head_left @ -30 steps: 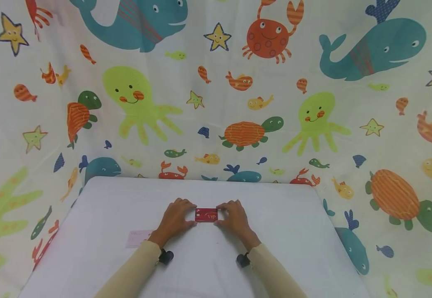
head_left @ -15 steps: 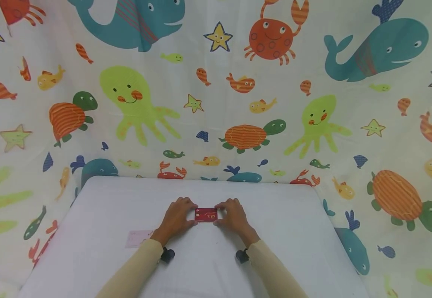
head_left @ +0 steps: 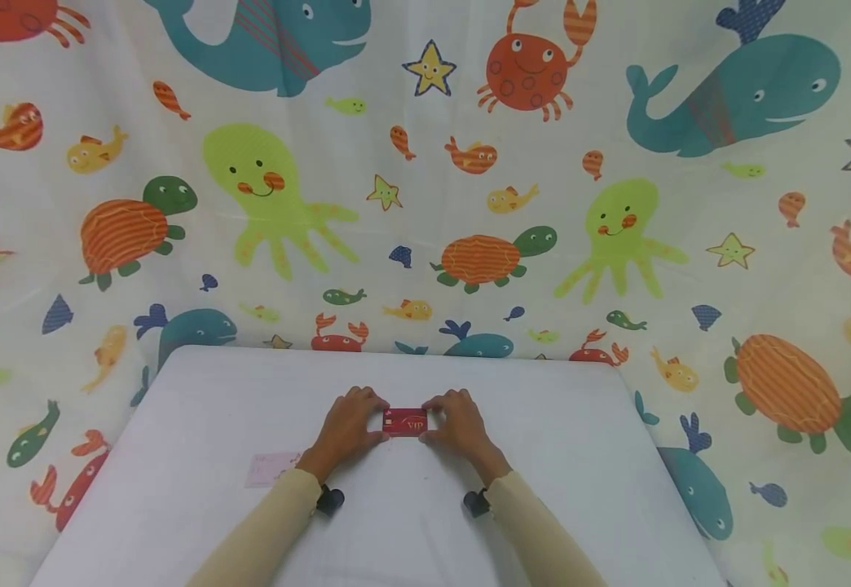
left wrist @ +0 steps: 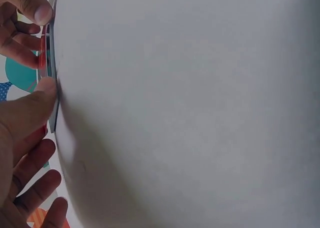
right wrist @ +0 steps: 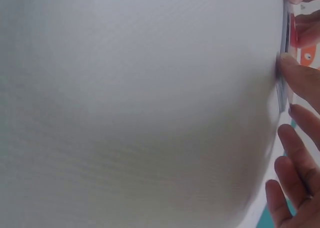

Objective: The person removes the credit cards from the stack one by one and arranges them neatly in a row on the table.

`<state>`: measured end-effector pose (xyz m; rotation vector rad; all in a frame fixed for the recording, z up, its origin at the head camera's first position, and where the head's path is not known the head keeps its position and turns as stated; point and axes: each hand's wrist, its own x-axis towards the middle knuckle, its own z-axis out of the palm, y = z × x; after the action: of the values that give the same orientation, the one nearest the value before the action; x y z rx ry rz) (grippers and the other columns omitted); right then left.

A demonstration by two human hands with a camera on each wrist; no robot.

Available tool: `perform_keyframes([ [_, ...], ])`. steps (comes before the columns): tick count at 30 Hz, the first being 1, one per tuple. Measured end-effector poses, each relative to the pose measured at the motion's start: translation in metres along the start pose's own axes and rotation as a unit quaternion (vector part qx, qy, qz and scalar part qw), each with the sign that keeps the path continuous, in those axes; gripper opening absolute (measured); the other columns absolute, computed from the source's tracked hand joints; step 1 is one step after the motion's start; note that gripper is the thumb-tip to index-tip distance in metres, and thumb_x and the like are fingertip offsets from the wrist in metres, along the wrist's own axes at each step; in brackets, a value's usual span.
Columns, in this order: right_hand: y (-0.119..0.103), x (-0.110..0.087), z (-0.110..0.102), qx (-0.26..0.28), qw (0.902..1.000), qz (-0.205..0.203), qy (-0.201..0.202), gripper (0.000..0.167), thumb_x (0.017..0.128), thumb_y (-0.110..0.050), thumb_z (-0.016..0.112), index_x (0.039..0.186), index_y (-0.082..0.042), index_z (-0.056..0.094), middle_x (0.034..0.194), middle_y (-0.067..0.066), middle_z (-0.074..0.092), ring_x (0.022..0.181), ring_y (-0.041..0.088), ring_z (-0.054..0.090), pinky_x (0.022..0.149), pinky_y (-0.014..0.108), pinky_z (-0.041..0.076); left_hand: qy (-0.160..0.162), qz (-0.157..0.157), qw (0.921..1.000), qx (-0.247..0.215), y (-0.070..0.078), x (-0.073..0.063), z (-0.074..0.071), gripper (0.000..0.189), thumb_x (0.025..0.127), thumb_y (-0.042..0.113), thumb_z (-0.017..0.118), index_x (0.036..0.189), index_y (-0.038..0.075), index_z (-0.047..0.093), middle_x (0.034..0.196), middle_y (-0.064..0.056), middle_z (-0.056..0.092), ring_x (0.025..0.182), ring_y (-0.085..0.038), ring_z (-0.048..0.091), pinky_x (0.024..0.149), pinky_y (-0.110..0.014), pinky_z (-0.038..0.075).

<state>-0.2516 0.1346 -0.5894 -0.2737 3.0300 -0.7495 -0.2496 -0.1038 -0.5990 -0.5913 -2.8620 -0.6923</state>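
A small red card with light "VIP" lettering and a chip mark lies near the middle of the white table, long side across. My left hand pinches its left end, thumb at the near edge and index finger at the far edge. The right hand holds the other end the same way. Both wrist views catch the card from its side, as a thin grey and red strip close to the tabletop. In the left wrist view the left thumb presses on this edge, while the other fingers are loosely bent.
A pale pink printed slip of paper lies on the white table left of my left forearm, which partly covers it. Behind the table hangs a curtain printed with sea animals. A dark wrist camera sits under each wrist.
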Motion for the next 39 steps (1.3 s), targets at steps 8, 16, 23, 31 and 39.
perform_keyframes([
  [8,-0.001,-0.011,-0.008,0.021,0.9998,-0.002,-0.001,0.048,0.081,-0.035,0.095,0.125,-0.026,0.078,0.108,-0.005,0.069,0.104,0.015,0.054,0.097,0.037,0.054,-0.001,-0.005,1.0,-0.003,0.011,-0.009,-0.011,0.052,0.079,0.033,0.096,0.125,0.016,0.076,0.12,-0.006,0.074,0.116,-0.025,0.063,0.102,-0.049,0.056],
  [16,-0.01,-0.024,-0.016,0.032,0.9995,-0.006,0.0,0.047,0.082,-0.031,0.094,0.125,-0.025,0.077,0.109,-0.004,0.071,0.106,0.015,0.056,0.099,0.038,0.055,0.007,-0.009,0.9999,-0.001,0.021,-0.019,-0.02,0.051,0.079,0.03,0.096,0.124,0.017,0.077,0.118,-0.004,0.074,0.116,-0.025,0.063,0.105,-0.049,0.056],
  [23,-0.017,-0.039,-0.022,0.065,0.9979,0.0,-0.006,0.046,0.082,-0.026,0.094,0.125,-0.023,0.077,0.109,-0.004,0.072,0.106,0.017,0.058,0.101,0.042,0.056,0.003,-0.014,0.9999,0.004,0.031,-0.031,-0.029,0.051,0.078,0.029,0.097,0.123,0.017,0.077,0.114,-0.004,0.075,0.113,-0.024,0.063,0.102,-0.047,0.057],
  [31,-0.025,-0.056,-0.027,0.11,0.9938,0.003,-0.014,0.045,0.082,-0.02,0.094,0.124,-0.02,0.077,0.108,-0.002,0.074,0.107,0.022,0.061,0.096,0.042,0.057,0.005,-0.02,0.9998,-0.002,0.04,-0.047,-0.037,0.051,0.078,0.028,0.097,0.123,0.016,0.077,0.113,-0.004,0.075,0.112,-0.024,0.064,0.101,-0.047,0.058],
  [39,-0.035,-0.075,-0.03,0.127,0.9916,0.006,-0.025,0.045,0.082,-0.021,0.094,0.124,-0.02,0.077,0.11,-0.001,0.071,0.109,0.024,0.063,0.096,0.039,0.059,0.003,-0.023,0.9997,-0.001,0.046,-0.068,-0.045,0.051,0.078,0.029,0.097,0.124,0.018,0.078,0.114,-0.001,0.076,0.111,-0.022,0.064,0.103,-0.047,0.058],
])
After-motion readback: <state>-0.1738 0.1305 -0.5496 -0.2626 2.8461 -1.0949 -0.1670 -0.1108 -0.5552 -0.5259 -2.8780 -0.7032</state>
